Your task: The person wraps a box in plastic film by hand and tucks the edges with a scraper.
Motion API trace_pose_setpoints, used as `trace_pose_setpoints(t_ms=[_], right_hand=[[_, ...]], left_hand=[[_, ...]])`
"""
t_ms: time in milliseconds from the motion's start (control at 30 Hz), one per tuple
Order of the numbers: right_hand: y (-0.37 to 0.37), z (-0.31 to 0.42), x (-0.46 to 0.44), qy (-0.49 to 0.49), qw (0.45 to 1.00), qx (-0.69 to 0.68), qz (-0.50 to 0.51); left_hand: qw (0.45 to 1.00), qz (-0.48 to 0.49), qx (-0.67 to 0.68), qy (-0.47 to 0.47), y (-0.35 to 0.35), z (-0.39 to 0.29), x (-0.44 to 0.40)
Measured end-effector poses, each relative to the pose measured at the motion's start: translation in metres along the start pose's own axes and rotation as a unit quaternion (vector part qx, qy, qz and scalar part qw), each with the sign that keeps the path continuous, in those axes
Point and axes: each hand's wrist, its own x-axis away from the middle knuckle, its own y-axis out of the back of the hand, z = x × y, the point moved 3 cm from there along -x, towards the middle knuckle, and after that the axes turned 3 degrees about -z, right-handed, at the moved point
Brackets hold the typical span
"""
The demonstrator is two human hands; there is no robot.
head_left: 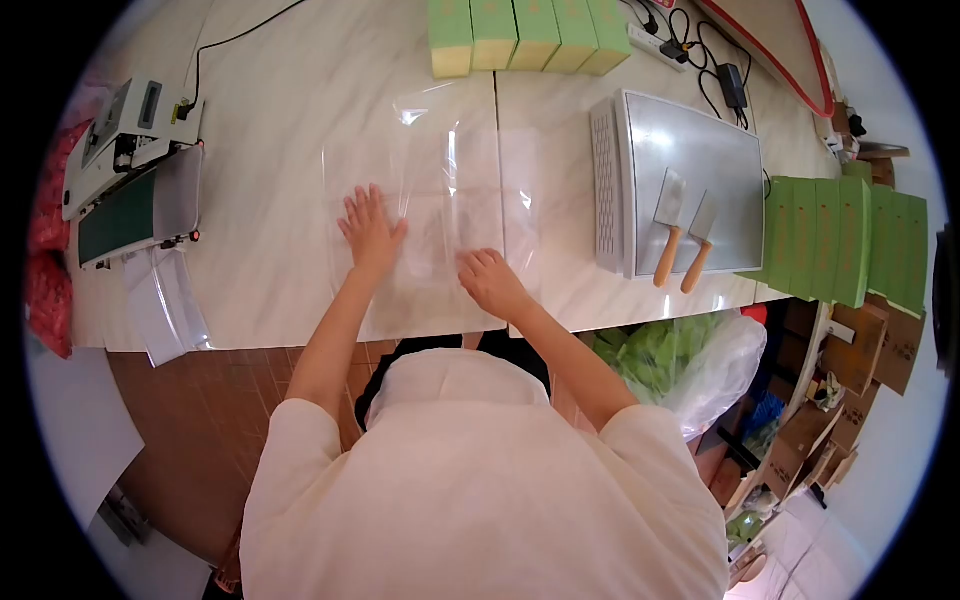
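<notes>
Clear plastic film (425, 165) lies on the marble-patterned table in front of me, glossy and with raised creases catching the light. My left hand (371, 235) rests flat on its left part, fingers spread. Lower on the right side, my right hand (494, 287) has its fingers curled together at the film, apparently pinching a fold of it. The fingertips' exact hold is partly hidden. Whether the film is one sheet or several layers I cannot tell.
On the right stands a metal-topped machine (690, 140) bearing two wooden-handled blades (671, 225). Green boxes (540, 40) line the back; more green boxes (820, 240) stand right. A belt machine (140, 170) is at left. Cables (705, 70) lie back right. A bag of green items (680, 360) sits below the edge.
</notes>
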Motion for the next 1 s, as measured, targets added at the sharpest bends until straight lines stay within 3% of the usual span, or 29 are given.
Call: trace_pose_setpoints(t_ms=[100, 400, 500, 567, 600, 667, 700, 767, 900, 1000], right_hand=[[-0.002, 0.009, 0.019, -0.027, 0.997, -0.066, 0.036], [0.015, 0.044, 0.057, -0.014, 0.997, -0.021, 0.078], [0.002, 0.07, 0.049, -0.013, 0.987, -0.093, 0.133], [-0.024, 0.083, 0.038, -0.074, 0.967, -0.206, 0.128], [-0.034, 0.087, 0.029, -0.072, 0.966, -0.21, 0.129], [-0.052, 0.09, 0.005, -0.094, 0.966, -0.218, 0.103], [-0.063, 0.093, -0.004, -0.097, 0.965, -0.222, 0.103], [-0.079, 0.095, -0.017, -0.081, 0.954, -0.255, 0.137], [-0.052, 0.082, -0.018, -0.086, 0.972, -0.211, 0.059], [-0.043, 0.052, 0.009, -0.171, 0.979, -0.108, 0.032]], left_hand=[[0.999, 0.009, 0.015, 0.048, 0.005, -0.002, 0.007], [0.996, 0.017, 0.048, 0.078, 0.003, -0.036, 0.021], [0.997, 0.032, 0.059, 0.049, 0.0, -0.042, 0.017], [0.995, 0.07, 0.075, -0.003, 0.0, -0.05, 0.008], [0.995, 0.072, 0.072, 0.001, -0.002, -0.052, 0.005], [0.99, 0.054, 0.095, -0.087, -0.007, -0.061, -0.001], [0.99, 0.058, 0.093, -0.087, -0.011, -0.061, -0.004], [0.981, 0.046, 0.097, -0.159, -0.015, -0.068, -0.009], [0.984, 0.041, -0.018, -0.171, -0.02, -0.072, -0.013], [0.988, 0.029, -0.065, -0.14, -0.024, -0.068, -0.02]])
